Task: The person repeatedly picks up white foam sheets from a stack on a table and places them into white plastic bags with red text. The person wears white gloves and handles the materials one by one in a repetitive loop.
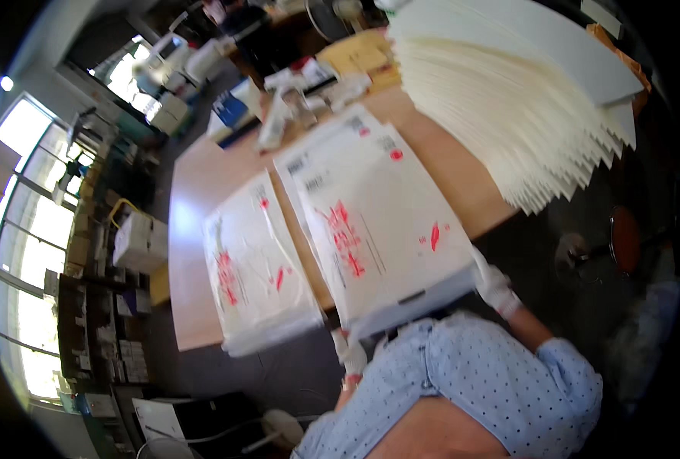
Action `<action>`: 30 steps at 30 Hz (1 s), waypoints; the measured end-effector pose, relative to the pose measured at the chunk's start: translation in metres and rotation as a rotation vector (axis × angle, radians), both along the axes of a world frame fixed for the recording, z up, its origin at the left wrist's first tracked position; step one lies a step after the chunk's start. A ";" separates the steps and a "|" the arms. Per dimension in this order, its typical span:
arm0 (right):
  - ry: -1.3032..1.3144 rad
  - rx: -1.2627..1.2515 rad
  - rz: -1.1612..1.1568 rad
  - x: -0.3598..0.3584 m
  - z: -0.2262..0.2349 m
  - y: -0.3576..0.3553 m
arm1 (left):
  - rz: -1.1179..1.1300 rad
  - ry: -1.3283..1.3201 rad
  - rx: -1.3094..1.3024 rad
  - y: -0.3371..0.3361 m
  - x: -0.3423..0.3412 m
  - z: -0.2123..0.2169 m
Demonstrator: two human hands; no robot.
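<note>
A thick stack of white plastic bags (pixel 401 237) with red and black print lies in front of me, its near end reaching the table's edge close to my body. My left hand (pixel 349 353), in a white glove, grips the stack's near left corner; its fingers are partly hidden. At the near right corner, my right hand (pixel 497 291), also white-gloved, holds the stack's side, with the fingertips out of sight. Left of it is a second stack of similar white bags (pixel 252 260), untouched, its near end overhanging the table edge.
The wooden table (pixel 190 222) carries a large fanned pile of cream sheets (pixel 508 115) at the right. Crumpled white wrappings (pixel 290 107), a blue-and-white box (pixel 231 109) and yellowish sheets (pixel 363 55) sit at the back. A round stool (pixel 624 241) stands right; a white box (pixel 141 241) stands left.
</note>
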State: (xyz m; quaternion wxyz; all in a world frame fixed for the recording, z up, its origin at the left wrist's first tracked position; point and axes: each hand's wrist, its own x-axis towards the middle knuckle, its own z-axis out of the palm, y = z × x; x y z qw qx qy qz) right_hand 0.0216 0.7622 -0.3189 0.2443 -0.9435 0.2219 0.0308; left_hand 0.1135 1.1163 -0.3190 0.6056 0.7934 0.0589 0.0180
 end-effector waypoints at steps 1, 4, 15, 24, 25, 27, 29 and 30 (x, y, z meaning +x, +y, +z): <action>0.074 0.046 -0.059 0.000 0.006 -0.009 | 0.027 0.189 -0.084 -0.005 0.003 0.017; -0.033 0.618 -0.039 -0.026 -0.015 -0.029 | -0.076 0.044 0.046 0.008 -0.002 0.020; -0.527 1.164 0.147 0.164 -0.029 0.138 | 0.361 -0.740 -0.593 0.071 0.098 0.148; 0.296 1.233 0.243 0.227 -0.034 0.325 | 0.666 -0.173 -0.329 0.314 0.184 0.015; 0.284 1.065 0.337 0.222 -0.019 0.324 | 0.679 -0.157 -0.121 0.319 0.191 0.015; 0.256 1.160 0.339 0.210 -0.017 0.310 | 0.717 -0.202 0.226 0.303 0.206 0.019; 0.356 1.237 0.296 0.185 -0.019 0.274 | 0.472 -0.286 0.337 0.223 0.212 0.019; 0.310 1.317 0.348 0.170 -0.056 0.251 | 0.227 -0.289 0.351 0.169 0.210 0.020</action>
